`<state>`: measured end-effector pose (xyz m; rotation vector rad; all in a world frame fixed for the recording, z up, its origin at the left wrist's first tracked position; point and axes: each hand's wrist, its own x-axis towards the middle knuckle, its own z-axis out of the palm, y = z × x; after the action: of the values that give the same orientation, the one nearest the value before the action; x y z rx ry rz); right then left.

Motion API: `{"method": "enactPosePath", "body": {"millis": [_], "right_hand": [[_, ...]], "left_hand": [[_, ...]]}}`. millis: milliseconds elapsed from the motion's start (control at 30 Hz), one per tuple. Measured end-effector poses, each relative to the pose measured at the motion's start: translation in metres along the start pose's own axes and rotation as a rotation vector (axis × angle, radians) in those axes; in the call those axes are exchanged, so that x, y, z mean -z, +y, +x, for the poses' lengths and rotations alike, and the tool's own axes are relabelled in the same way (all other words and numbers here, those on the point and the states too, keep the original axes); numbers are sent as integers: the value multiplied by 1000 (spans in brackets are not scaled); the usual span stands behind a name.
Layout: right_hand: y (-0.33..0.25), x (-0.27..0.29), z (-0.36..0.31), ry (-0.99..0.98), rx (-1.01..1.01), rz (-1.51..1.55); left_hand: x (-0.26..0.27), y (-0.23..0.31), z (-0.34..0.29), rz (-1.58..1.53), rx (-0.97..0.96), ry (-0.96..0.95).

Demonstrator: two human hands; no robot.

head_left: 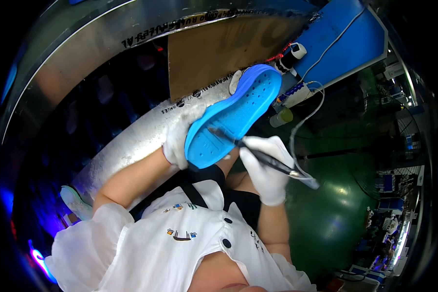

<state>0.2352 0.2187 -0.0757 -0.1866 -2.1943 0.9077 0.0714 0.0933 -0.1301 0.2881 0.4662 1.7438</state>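
A bright blue foam clog-style shoe piece (238,109) with small holes lies tilted, its inner side facing up. My left hand (177,134), in a white glove, grips its near left edge; some of its fingers are hidden underneath. In a white glove too, my right hand (265,163) closes round a slim black-handled corded tool (272,163), held like a pen. The tool's brownish tip is over or on the inner sole near the heel end. Blur hides whether it touches. A pale cable runs beside the handle's rear end.
Beyond the shoe, a brown cardboard sheet (209,53) stands by a curved metal rim (126,131). At the far right are a blue panel (343,39), a plugged-in power strip (297,95) and a loose cable (297,129). Another pale shoe (75,202) rests at the left.
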Motion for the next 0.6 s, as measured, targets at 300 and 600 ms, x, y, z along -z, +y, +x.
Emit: {"method": "enactPosePath", "body": {"millis": [300,600], "right_hand": [[-9,-12,-24,26,129,307],[4,-37,-22,89,55,388]], "left_hand": [[8,26,-50,70,-261,-119],[-117,227,-151,-2432,515,-1095]]}}
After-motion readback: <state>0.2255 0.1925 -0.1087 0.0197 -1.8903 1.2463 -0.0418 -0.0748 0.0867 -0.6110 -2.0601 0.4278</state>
